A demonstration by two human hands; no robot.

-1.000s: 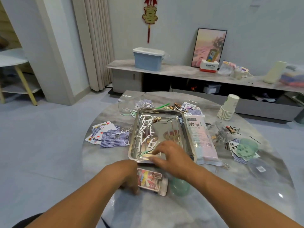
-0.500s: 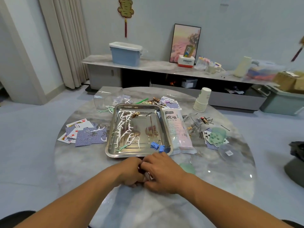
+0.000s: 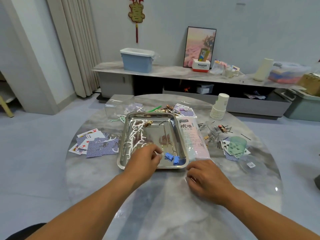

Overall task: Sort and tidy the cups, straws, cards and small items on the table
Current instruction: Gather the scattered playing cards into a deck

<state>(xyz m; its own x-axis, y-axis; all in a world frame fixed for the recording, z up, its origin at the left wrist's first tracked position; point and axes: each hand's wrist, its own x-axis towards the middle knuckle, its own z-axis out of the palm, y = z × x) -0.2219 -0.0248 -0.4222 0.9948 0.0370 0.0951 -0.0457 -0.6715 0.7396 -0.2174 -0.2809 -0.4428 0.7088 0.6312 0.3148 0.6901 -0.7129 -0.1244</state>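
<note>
A person's left hand point(image 3: 144, 159) hovered over the near edge of the metal tray point(image 3: 173, 123), fingertips apparently pinching something small and pale beside blue clips point(image 3: 169, 156), while the right hand point(image 3: 206, 179) rested loosely curled on the marble table point(image 3: 97, 170).

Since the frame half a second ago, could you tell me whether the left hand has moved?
Yes. The left hand has gone forward from the bare table in front of the metal tray and now reaches over the tray's near rim.

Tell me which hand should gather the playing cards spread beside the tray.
Left. The left hand hovers over the steel tray's near left corner, and the spread cards lie just left of that tray. The right hand sits beyond the tray's right corner.
</note>
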